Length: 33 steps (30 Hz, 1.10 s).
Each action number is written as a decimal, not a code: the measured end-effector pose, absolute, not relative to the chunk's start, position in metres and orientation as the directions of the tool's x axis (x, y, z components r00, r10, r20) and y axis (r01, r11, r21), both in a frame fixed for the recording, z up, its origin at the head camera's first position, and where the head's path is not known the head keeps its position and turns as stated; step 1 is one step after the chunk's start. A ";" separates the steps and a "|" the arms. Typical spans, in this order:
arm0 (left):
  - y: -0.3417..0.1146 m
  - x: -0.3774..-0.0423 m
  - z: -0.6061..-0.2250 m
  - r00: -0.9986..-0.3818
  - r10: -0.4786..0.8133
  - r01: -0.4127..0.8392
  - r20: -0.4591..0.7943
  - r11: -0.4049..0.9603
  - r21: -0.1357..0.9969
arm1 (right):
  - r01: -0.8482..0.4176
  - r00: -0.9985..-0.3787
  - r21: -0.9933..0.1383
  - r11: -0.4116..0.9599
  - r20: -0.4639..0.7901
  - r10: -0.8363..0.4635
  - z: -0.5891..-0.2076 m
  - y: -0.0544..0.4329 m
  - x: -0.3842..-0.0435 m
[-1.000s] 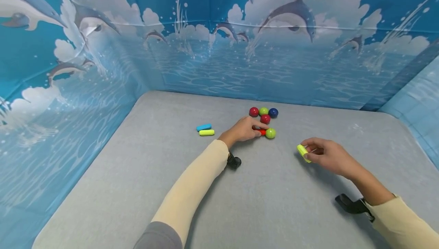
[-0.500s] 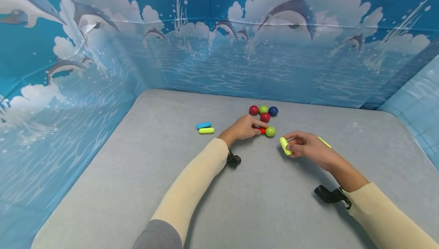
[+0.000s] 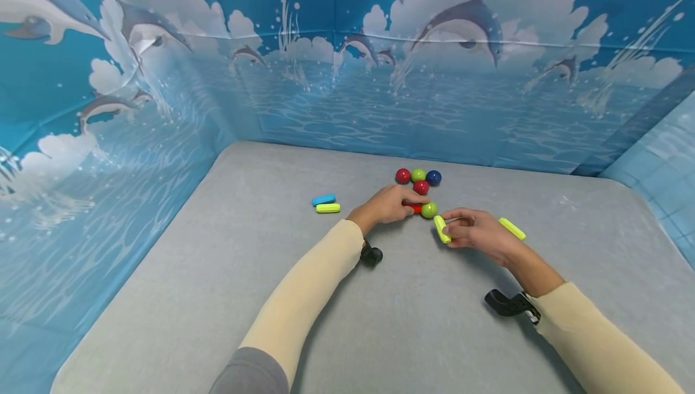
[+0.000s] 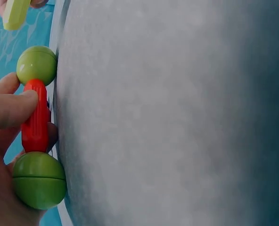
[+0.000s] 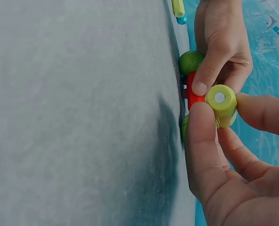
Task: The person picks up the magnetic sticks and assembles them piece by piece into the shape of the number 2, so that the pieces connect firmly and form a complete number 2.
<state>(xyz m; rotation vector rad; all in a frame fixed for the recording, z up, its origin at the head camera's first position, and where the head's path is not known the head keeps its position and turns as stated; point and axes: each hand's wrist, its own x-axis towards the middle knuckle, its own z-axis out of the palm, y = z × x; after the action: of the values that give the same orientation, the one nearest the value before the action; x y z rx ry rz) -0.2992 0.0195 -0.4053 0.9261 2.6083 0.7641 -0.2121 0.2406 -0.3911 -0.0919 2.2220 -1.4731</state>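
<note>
My left hand [image 3: 384, 206] pinches a red rod [image 4: 35, 117] between thumb and fingers, low over the grey table. A green ball [image 4: 37, 65] sits at the rod's far end, and another green ball [image 4: 39, 181] is at its near end, close to the palm. To the right, my right hand [image 3: 478, 234] pinches a yellow-green rod [image 3: 442, 229] by thumb and fingertips. This rod tilts just beside the far green ball; the head view cannot settle whether they touch. A pale round spot marks the rod end [image 5: 219, 97] facing the right wrist camera.
Behind the left hand lie a red ball [image 3: 402, 176], a green ball [image 3: 418, 175], a blue ball [image 3: 433, 177] and a second red ball [image 3: 420, 187]. A blue rod [image 3: 324, 200] and yellow-green rod [image 3: 328, 207] lie left; another yellow-green rod [image 3: 512, 228] lies beyond the right wrist.
My right hand has travelled left with its yellow-green rod, up to the green ball, uncovering a second yellow-green rod on the table behind it. The left hand keeps its place on the red rod.
</note>
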 end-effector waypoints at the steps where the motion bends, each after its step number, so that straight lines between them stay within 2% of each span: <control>1: 0.020 -0.299 -0.405 -0.759 0.647 0.505 -0.076 0.657 0.559 | 0.200 -0.887 -0.886 0.418 -0.345 -0.307 -0.391 0.240 -0.213; 16: 0.018 -0.299 -0.409 -0.755 0.653 0.512 -0.055 0.640 0.573 | 0.278 -0.873 -0.899 0.337 -0.383 -0.302 -0.399 0.236 -0.219; 33: 0.018 -0.300 -0.410 -0.759 0.650 0.511 -0.024 0.619 0.596 | 0.391 -0.859 -0.913 0.115 -0.407 -0.310 -0.402 0.228 -0.222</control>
<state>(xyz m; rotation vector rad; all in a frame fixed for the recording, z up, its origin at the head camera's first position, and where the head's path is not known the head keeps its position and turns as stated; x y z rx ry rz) -0.3000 0.0178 -0.4101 0.9523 2.6062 0.8501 -0.2216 0.2278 -0.4023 0.0780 1.8883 -1.7972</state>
